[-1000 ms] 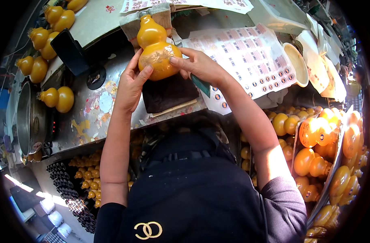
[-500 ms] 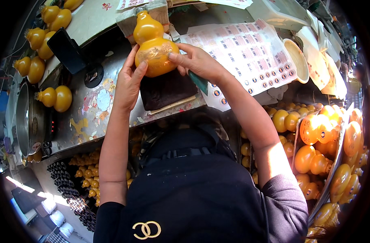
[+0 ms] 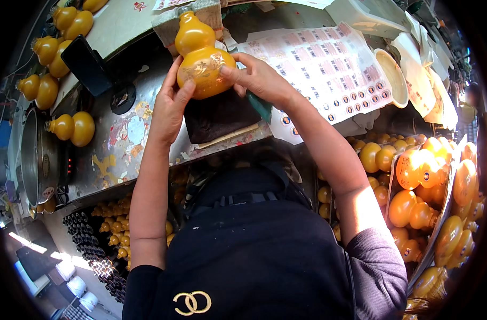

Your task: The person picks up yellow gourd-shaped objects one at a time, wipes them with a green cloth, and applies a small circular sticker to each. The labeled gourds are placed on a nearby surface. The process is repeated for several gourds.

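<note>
Between my two hands is a glossy yellow gourd-shaped bottle (image 3: 200,56), its narrow neck pointing away from me and a gold design on its lower bulb. My left hand (image 3: 171,104) wraps the bulb's left side, thumb on the front. On the other side, my right hand (image 3: 259,79) presses its thumb near the design. A green pointed tool (image 3: 260,108) sticks out below the right palm; its other end is hidden. Beneath the bottle lies a dark brown pad (image 3: 220,120) at the bench edge. A pale ridged block (image 3: 208,18) stands behind the bottle's neck.
Sticker sheets (image 3: 328,69) cover the bench at right, next to a round pale bowl (image 3: 391,78). Left are a phone on a stand (image 3: 89,64), a metal pan (image 3: 33,157) and several gourd bottles (image 3: 82,129). Crates of gourd bottles (image 3: 408,208) stand lower right.
The bottle and both hands have shifted only very slightly; the grip looks the same.
</note>
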Action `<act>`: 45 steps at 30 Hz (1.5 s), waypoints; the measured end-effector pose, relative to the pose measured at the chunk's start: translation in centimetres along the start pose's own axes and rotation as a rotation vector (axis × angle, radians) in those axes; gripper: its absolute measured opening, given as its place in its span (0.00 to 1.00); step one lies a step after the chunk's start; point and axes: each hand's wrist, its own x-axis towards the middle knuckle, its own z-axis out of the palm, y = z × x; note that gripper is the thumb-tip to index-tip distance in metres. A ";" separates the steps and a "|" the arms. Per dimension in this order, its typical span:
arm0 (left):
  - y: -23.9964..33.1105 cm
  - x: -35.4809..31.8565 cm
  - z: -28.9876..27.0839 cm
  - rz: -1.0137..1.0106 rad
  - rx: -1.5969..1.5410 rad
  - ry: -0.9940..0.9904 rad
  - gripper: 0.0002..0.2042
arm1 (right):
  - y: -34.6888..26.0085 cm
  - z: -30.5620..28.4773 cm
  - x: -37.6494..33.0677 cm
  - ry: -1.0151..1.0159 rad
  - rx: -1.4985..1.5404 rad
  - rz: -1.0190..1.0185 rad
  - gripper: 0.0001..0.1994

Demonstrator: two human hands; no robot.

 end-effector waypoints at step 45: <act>0.5 0.3 0.3 -0.044 0.132 -0.037 0.42 | -2.4 4.0 -5.3 0.389 0.106 -0.206 0.13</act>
